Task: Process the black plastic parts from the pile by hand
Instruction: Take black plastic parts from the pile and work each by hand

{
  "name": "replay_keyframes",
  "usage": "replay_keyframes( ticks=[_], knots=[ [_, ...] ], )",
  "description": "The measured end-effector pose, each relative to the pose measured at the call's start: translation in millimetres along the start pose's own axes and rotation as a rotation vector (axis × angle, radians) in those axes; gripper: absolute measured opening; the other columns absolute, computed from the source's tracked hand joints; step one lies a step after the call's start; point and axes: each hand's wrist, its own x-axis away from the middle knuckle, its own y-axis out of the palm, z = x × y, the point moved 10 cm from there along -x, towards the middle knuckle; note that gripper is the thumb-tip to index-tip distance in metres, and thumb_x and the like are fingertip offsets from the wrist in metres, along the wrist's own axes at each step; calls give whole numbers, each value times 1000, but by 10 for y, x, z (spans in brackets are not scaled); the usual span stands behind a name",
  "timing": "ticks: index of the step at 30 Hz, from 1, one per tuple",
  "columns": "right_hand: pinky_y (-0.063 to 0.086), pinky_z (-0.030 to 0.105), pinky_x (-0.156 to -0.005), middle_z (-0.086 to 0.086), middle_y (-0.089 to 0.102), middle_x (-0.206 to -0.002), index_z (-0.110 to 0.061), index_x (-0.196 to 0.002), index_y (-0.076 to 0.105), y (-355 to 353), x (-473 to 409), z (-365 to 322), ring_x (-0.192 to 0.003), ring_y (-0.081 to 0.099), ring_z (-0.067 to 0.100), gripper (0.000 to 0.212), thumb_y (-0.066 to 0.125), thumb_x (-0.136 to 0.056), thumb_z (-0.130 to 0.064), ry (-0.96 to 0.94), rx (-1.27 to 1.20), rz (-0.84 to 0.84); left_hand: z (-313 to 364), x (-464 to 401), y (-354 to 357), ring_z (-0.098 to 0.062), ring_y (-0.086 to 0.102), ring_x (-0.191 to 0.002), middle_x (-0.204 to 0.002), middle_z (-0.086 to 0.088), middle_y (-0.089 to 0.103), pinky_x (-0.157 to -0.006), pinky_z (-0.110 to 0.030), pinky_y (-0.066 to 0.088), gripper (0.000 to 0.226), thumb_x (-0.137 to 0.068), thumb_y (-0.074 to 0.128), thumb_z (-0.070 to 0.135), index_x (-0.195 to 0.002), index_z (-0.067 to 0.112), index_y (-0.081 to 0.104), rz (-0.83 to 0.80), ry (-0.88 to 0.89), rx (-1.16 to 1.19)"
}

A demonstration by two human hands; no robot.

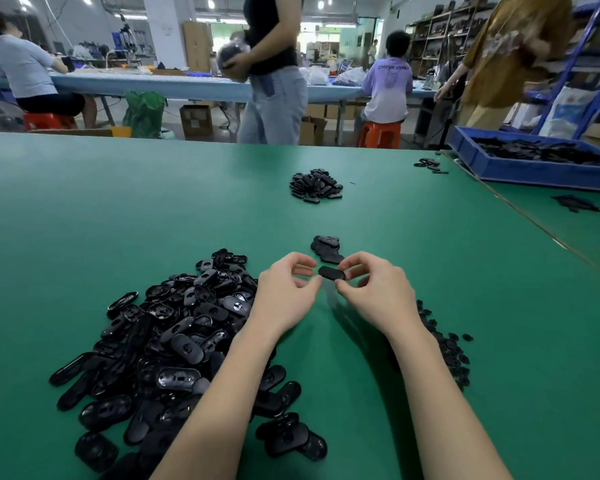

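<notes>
A big pile of black oval plastic parts [174,344] lies on the green table [118,209] at my lower left. Between both hands, above the table, I hold one black oval part [330,273]. My right hand [374,289] pinches its right end between thumb and fingers. My left hand [286,289] has curled fingers, its thumb tip touching the part's left end. A small stack of the same parts [326,249] lies just beyond my hands.
Farther back sits another heap of parts [316,186]. Small black scraps [447,348] lie under my right forearm. A blue crate of parts [541,161] stands at the far right. Several people stand or sit beyond the table's far edge.
</notes>
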Motion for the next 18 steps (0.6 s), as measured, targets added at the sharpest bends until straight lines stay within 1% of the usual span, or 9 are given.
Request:
replay_keyframes(
  ticks=[2, 3, 5, 6, 9, 11, 14, 16, 18],
  knots=[
    [44, 27, -71, -23, 70, -92, -37, -95, 67, -50, -69, 7, -88, 64, 9, 16, 73, -81, -38, 7, 61, 59, 49, 11, 33, 2, 64, -71, -93, 15, 71, -70, -1, 42, 9, -88, 70, 25, -97, 26, 70, -24, 63, -127],
    [42, 27, -72, -21, 71, -96, -36, -97, 68, -55, -123, -2, -92, 63, 11, 16, 72, -81, -37, 10, 86, 74, 60, 22, 62, 1, 64, -73, -94, 15, 70, -74, -5, 46, 7, -89, 69, 27, -96, 27, 69, -44, 85, -173],
    [44, 28, -76, -17, 72, -101, -32, -101, 70, -24, -265, -44, -99, 64, 15, 19, 72, -83, -35, 21, 122, 77, 66, 41, 106, -5, 64, -79, -93, 16, 70, -85, -24, 53, 6, -89, 67, 29, -94, 28, 68, -72, 107, -241],
    [47, 29, -80, -14, 73, -104, -30, -103, 71, -7, -342, -74, -103, 65, 16, 20, 72, -83, -34, 22, 136, 74, 72, 52, 122, -7, 64, -81, -93, 15, 70, -86, -28, 53, 5, -89, 66, 30, -94, 29, 68, -83, 114, -263],
    [47, 35, -94, -6, 73, -112, -28, -107, 71, 43, -529, -148, -112, 63, 22, 22, 69, -85, -30, 12, 221, 52, 97, 72, 143, -12, 64, -87, -95, 14, 70, -88, -34, 54, 7, -89, 65, 30, -95, 29, 68, -103, 138, -281],
    [45, 36, -97, -3, 71, -117, -28, -111, 70, 118, -611, -166, -117, 60, 24, 25, 68, -86, -29, 7, 301, -10, 107, 81, 148, -14, 64, -90, -96, 13, 71, -89, -36, 53, 8, -90, 64, 29, -96, 27, 69, -116, 148, -304],
    [50, 35, -94, -2, 71, -117, -27, -112, 71, 194, -667, -249, -116, 61, 25, 26, 70, -86, -29, -6, 264, -85, 107, 98, 179, -17, 63, -98, -98, 8, 70, -90, -36, 52, 12, -91, 63, 28, -99, 23, 69, -150, 162, -363],
    [53, 31, -90, -4, 73, -108, -27, -101, 73, 228, -713, -413, -107, 65, 22, 17, 70, -84, -27, -31, 163, -125, 129, 114, 220, -20, 59, -105, -105, 4, 68, -93, -36, 49, 16, -91, 62, 30, -104, 21, 67, -182, 188, -421],
    [54, 28, -88, -5, 75, -102, -27, -91, 75, 340, -747, -631, -101, 67, 17, 10, 70, -83, -26, -67, 141, -243, 139, 135, 280, -24, 52, -111, -112, -1, 62, -97, -38, 46, 25, -93, 61, 36, -112, 19, 64, -227, 209, -522]
  ],
)
